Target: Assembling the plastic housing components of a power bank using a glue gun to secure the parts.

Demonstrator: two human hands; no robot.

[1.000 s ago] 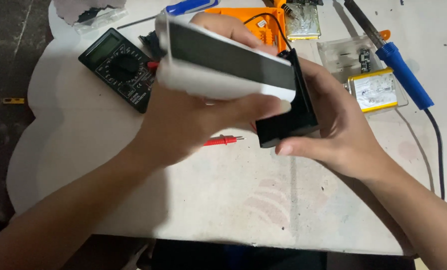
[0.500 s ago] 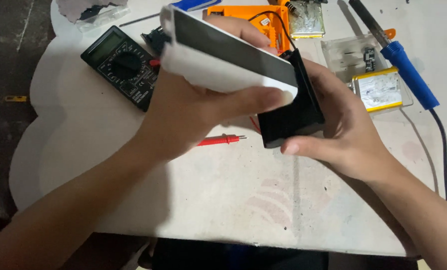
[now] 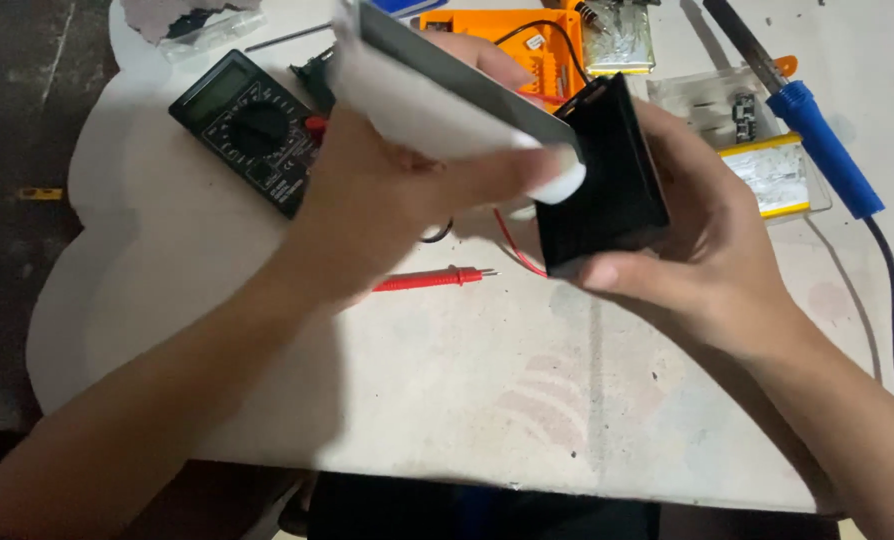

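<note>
My left hand (image 3: 387, 200) grips a long white slab-shaped device (image 3: 437, 100) with a grey face, held tilted above the table. Its lower right end meets a black box-shaped part (image 3: 607, 190), which my right hand (image 3: 707, 250) holds from below and behind, thumb along its lower edge. A thin red wire (image 3: 512, 248) hangs from under the black part. Just below the hands a red test probe (image 3: 427, 281) lies on the white table (image 3: 467, 400).
A black multimeter (image 3: 252, 130) lies at the back left. An orange tool or case (image 3: 512, 45) sits behind the hands. A blue-handled soldering iron (image 3: 817, 130) lies at the right with its cord trailing down, beside a flat yellow-edged battery pack (image 3: 777, 175).
Both hands have stayed together with the white device and black part; the pair sits slightly lower and more to the right, the black part turned a little.
</note>
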